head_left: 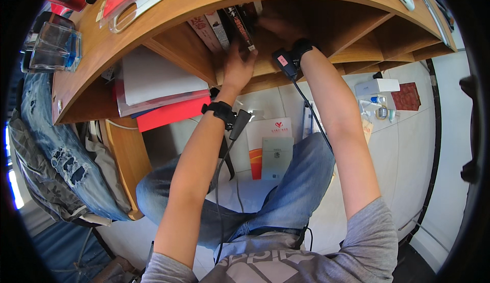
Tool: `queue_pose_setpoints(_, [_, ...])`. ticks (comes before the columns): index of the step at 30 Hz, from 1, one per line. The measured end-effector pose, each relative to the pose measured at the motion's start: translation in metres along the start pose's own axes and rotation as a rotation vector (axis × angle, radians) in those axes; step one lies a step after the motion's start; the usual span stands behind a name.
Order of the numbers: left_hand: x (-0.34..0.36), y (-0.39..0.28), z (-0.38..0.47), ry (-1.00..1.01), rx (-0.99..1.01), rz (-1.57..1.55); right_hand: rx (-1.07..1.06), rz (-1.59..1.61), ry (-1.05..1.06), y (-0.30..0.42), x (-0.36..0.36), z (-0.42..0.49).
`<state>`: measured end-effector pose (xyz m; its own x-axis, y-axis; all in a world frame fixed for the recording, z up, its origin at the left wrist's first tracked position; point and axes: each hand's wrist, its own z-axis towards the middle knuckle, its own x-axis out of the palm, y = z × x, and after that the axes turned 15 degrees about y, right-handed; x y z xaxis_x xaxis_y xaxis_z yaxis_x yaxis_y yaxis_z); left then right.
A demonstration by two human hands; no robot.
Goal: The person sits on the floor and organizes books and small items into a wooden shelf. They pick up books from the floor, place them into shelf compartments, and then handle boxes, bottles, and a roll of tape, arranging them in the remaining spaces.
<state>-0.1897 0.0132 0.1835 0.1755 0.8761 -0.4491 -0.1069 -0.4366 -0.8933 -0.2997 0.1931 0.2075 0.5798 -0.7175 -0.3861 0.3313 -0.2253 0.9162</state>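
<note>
Several upright books stand side by side in a compartment of the wooden shelf (214, 65), leaning a little. At the left is a pinkish book (204, 32), beside it a white-spined book (218, 29), then a black book with red and white lettering (240, 28). My left hand (238, 67) is at the lower front end of the black book, thumb and fingers around its edge; how firmly it holds is unclear. My right hand (279, 26) reaches deeper into the same compartment, right of the books, blurred and in shadow; its fingers are hard to make out.
Papers in a clear folder (160, 80) and a red folder (174, 111) jut from the left compartment. A grey-green booklet (277, 158) lies on the floor below. A white box (377, 87) and small items lie at right. Cables run from both wrists. A glass container (55, 47) stands on top.
</note>
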Motion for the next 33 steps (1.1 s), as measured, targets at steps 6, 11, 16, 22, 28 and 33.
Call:
queue_pose_setpoints(6, [-0.003,-0.003,0.001,0.009,0.016,-0.008,-0.017,-0.22,0.022,0.007,0.005,-0.012])
queue_pose_setpoints(11, [0.004,-0.009,-0.017,-0.142,0.024,0.105,0.103,-0.329,-0.176,0.015,0.027,-0.085])
queue_pose_setpoints(16, [0.037,-0.02,-0.081,-0.254,0.139,0.082,0.131,-0.045,-0.161,0.021,0.03,-0.172])
queue_pose_setpoints(22, [0.12,0.004,-0.118,0.362,0.206,0.107,0.371,0.028,-0.15,-0.02,0.008,-0.309])
queue_pose_setpoints(28, [0.212,0.062,-0.141,0.856,-0.233,0.091,0.591,0.083,-0.25,-0.069,0.023,-0.458])
queue_pose_setpoints(33, [0.263,0.093,-0.154,0.976,-0.387,0.147,0.795,0.076,-0.326,-0.101,0.074,-0.527])
